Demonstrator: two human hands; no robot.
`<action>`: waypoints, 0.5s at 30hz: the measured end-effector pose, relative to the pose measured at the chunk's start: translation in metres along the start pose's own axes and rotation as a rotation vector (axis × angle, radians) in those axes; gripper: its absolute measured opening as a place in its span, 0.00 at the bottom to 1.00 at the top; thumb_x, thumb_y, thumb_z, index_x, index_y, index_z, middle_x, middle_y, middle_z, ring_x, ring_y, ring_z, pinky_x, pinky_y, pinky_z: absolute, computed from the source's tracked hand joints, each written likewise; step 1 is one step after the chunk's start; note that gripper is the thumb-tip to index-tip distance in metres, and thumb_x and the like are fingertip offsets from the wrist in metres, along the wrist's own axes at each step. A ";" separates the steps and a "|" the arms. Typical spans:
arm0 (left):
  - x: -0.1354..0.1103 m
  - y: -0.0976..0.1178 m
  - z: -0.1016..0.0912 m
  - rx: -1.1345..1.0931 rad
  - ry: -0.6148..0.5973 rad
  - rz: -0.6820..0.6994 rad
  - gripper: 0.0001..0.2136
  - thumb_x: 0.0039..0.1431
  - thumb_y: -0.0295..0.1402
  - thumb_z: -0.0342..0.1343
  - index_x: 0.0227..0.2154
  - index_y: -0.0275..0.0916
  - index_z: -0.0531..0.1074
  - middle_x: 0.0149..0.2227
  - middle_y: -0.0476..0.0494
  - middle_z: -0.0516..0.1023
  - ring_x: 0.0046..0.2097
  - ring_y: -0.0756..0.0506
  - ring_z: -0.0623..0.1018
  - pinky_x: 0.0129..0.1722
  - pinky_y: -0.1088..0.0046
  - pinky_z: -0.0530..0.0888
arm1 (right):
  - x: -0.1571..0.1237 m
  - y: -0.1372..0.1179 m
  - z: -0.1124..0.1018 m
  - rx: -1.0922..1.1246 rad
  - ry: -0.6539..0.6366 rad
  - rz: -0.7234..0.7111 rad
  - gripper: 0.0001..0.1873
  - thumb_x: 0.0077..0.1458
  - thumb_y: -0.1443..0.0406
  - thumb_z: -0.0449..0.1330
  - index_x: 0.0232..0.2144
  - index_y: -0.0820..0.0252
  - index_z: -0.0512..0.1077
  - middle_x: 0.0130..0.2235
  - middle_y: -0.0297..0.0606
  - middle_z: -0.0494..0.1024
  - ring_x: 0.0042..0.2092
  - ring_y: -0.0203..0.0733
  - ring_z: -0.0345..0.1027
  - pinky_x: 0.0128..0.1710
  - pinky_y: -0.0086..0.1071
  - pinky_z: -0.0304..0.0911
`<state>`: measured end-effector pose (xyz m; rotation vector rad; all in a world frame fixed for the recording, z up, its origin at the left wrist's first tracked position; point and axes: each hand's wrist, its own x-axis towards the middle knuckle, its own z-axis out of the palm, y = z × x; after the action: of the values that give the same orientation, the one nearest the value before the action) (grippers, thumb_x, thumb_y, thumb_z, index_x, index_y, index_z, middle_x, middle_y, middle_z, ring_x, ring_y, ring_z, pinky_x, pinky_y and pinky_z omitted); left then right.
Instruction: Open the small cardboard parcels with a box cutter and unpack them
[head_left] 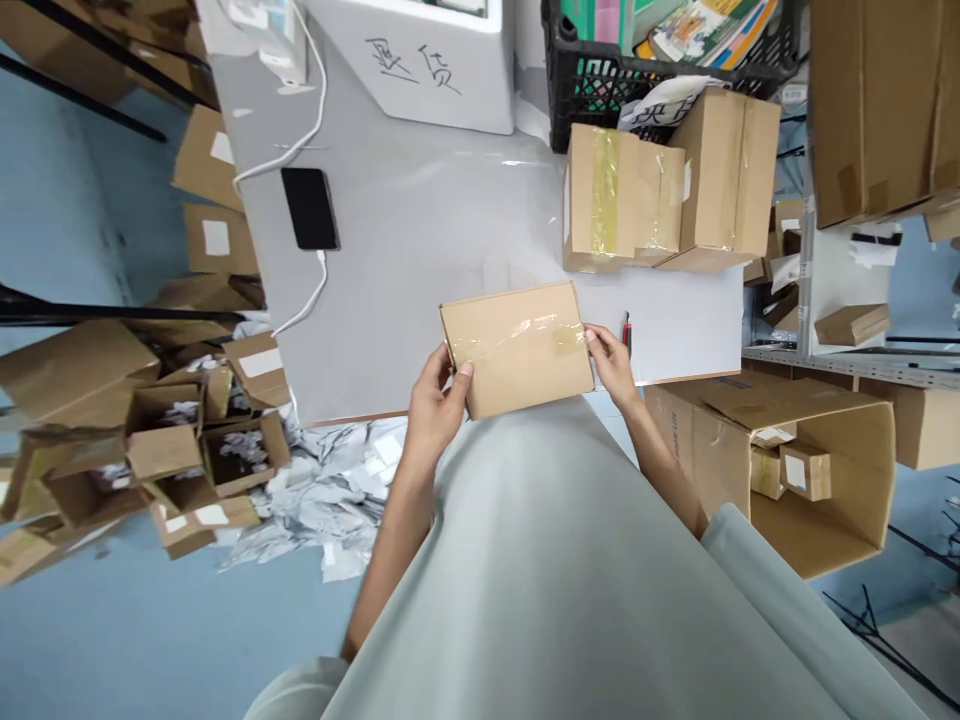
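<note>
A small flat cardboard box point(517, 348), sealed with clear tape across its top, is held between both hands at the near edge of the grey table point(420, 230). My left hand point(437, 395) grips its left end, thumb on top and fingers curled underneath. My right hand point(611, 365) pinches the right end by the tape. A small dark pen-like tool point(627, 332) lies on the table just beyond my right fingers.
Two taped cartons point(667, 190) stand at the table's far right before a black crate point(660, 60) of books. A phone point(310, 208) on a white cable lies far left. A large open carton point(810, 470) sits on the floor at right; opened boxes point(150, 440) and torn paper litter the left.
</note>
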<state>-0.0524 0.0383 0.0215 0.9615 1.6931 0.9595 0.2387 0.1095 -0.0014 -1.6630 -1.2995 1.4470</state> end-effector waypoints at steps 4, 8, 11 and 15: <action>0.013 -0.007 -0.021 -0.001 -0.044 -0.005 0.36 0.67 0.64 0.64 0.67 0.44 0.77 0.69 0.33 0.80 0.70 0.31 0.80 0.73 0.49 0.76 | -0.014 -0.004 0.013 0.015 -0.004 -0.011 0.42 0.67 0.31 0.58 0.59 0.58 0.82 0.65 0.53 0.82 0.64 0.50 0.79 0.60 0.41 0.78; 0.015 -0.010 -0.035 -0.017 -0.102 -0.033 0.35 0.67 0.62 0.65 0.67 0.45 0.77 0.69 0.34 0.80 0.70 0.31 0.80 0.71 0.50 0.78 | -0.012 0.017 0.004 -0.060 0.030 -0.043 0.34 0.71 0.40 0.62 0.62 0.58 0.81 0.66 0.52 0.81 0.63 0.49 0.79 0.62 0.42 0.76; 0.014 -0.011 -0.032 -0.032 -0.132 -0.031 0.36 0.67 0.63 0.65 0.68 0.45 0.76 0.70 0.33 0.79 0.70 0.30 0.80 0.71 0.49 0.78 | 0.005 0.047 -0.016 -0.374 0.298 0.143 0.28 0.75 0.54 0.60 0.68 0.64 0.75 0.70 0.58 0.76 0.69 0.52 0.71 0.70 0.44 0.69; 0.015 -0.014 -0.024 -0.025 -0.163 -0.020 0.35 0.67 0.63 0.64 0.68 0.46 0.75 0.71 0.33 0.78 0.68 0.30 0.82 0.70 0.47 0.79 | 0.025 0.086 -0.034 -0.631 0.368 0.564 0.36 0.71 0.65 0.65 0.75 0.72 0.64 0.74 0.67 0.67 0.74 0.60 0.63 0.75 0.47 0.58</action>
<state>-0.0817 0.0425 0.0094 0.9779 1.5479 0.8633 0.2955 0.1066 -0.0787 -2.7318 -1.1885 0.9526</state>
